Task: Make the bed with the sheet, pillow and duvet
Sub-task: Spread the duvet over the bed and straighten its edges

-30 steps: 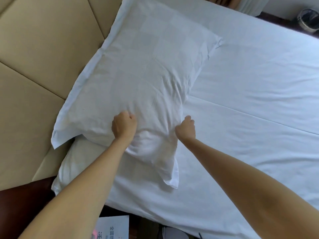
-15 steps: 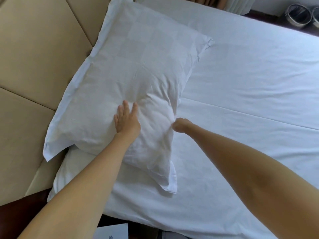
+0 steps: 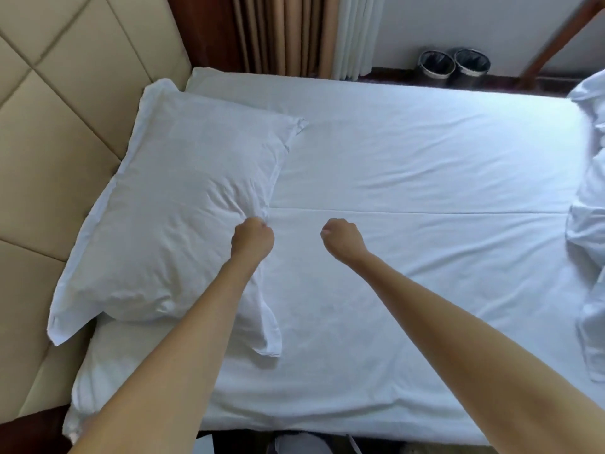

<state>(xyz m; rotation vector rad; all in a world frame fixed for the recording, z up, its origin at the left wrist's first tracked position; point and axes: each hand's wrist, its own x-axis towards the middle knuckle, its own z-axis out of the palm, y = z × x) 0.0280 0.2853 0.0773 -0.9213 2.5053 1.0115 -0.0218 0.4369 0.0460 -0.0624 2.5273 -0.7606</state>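
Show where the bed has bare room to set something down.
Bare sheet runs from the pillow to the bunched duvet, and beyond the pillow toward the curtains. Crowded: headboard side under the pillow, foot end under the duvet.

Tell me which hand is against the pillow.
The left hand, a fist at the edge of the pillow; whether it pinches cloth is unclear. The right hand is curled over the bare sheet, clear of it.
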